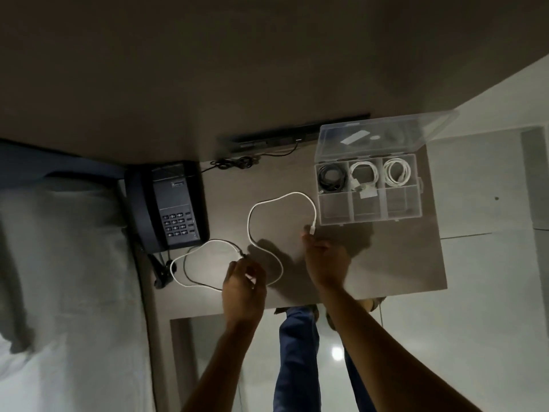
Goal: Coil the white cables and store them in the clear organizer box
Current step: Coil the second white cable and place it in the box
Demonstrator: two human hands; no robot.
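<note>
Left of the clear organizer box [368, 188], lid up, loose white cable [252, 209] sprawled on the desk [401, 263]. Right hand [325, 263] pinching one plug, left hand [243, 288] pinching the other end. Likely snag on the neighbouring dark cable [185, 267] when coiling.

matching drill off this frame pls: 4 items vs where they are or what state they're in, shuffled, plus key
Items:
1. black coiled cable
2. loose white cable
3. telephone
4. organizer box lid

Places or states:
A. spread over the table, one end in the right hand, another part at the left hand
B. open, standing up behind the compartments
C. far-left compartment of the organizer box
D. left edge of the table, beside the bed

Pairs: 1-C, 2-A, 3-D, 4-B
</note>
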